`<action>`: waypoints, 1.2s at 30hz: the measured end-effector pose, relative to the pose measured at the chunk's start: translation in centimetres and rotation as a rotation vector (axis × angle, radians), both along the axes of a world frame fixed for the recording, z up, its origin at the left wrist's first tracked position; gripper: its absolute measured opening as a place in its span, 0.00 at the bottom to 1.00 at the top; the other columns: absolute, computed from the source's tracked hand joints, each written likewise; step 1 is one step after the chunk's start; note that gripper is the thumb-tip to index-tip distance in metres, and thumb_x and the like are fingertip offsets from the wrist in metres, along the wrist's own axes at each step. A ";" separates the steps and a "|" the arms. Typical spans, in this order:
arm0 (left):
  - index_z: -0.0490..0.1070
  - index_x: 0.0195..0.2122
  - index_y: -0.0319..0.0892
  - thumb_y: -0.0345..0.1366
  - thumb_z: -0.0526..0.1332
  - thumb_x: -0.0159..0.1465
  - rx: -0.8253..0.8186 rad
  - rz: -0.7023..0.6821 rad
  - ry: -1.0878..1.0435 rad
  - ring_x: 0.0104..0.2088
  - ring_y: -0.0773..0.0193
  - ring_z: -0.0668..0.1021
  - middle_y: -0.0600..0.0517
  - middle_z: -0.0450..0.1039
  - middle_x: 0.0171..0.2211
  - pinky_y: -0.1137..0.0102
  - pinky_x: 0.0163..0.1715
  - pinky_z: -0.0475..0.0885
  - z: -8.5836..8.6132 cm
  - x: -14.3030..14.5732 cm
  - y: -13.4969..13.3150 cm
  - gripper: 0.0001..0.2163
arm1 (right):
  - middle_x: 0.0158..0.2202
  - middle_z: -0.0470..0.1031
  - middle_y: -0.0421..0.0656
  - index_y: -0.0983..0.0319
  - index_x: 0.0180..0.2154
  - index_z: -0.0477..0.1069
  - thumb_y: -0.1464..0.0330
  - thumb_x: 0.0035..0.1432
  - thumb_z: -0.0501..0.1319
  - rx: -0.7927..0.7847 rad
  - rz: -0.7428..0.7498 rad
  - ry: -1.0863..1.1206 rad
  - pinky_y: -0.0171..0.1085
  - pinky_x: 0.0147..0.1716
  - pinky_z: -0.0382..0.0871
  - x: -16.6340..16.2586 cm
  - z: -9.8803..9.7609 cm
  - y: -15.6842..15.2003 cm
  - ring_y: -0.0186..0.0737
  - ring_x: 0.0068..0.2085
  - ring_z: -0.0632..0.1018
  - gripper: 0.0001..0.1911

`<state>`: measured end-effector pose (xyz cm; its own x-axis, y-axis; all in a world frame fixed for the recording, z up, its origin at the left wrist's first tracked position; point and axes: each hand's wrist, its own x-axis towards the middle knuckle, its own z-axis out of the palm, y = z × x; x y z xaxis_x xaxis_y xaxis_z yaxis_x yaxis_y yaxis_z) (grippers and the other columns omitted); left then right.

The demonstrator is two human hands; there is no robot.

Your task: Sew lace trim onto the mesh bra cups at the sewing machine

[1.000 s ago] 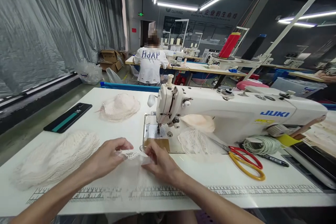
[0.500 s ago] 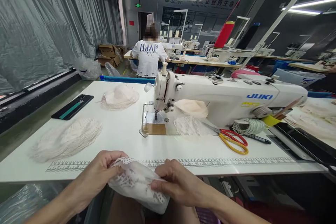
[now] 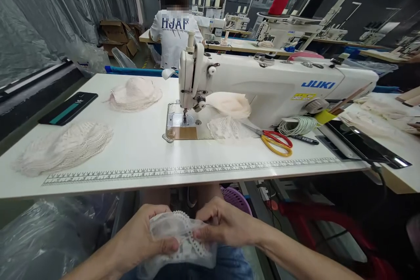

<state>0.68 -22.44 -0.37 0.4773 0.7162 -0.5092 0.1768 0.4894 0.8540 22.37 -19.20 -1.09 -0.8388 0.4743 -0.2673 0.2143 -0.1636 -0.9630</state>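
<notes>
Both my hands hold a white lace-edged fabric piece (image 3: 179, 238) over my lap, below the table's front edge. My left hand (image 3: 141, 238) curls round its left side with the thumb on top. My right hand (image 3: 223, 225) pinches its right edge. On the white table (image 3: 138, 140) above stands a white JUKI sewing machine (image 3: 262, 87), its needle plate (image 3: 182, 122) bare. A flat stack of lace pieces (image 3: 64, 146) lies at the table's left, and a pinkish cup-shaped piece (image 3: 134, 94) lies farther back.
Red-and-yellow scissors (image 3: 275, 140), a coil of white cord (image 3: 300, 124) and more lace (image 3: 226, 129) lie by the machine. A dark phone (image 3: 67, 108) rests at the left edge. A purple basket (image 3: 234, 199) sits under the table. A person in a white shirt (image 3: 173, 30) works beyond.
My hands have carried the lace piece off the table by the needle plate and down to my lap. The view has tilted downward.
</notes>
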 end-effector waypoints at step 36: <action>0.69 0.23 0.37 0.43 0.53 0.63 0.140 -0.230 0.108 0.25 0.68 0.57 0.56 0.56 0.23 0.73 0.25 0.51 -1.8 -0.7 0.7 0.18 | 0.35 0.69 0.41 0.62 0.40 0.63 0.62 0.62 0.54 0.214 -0.314 -0.012 0.31 0.31 0.62 -1.0 -2.5 -1.2 0.32 0.34 0.69 0.10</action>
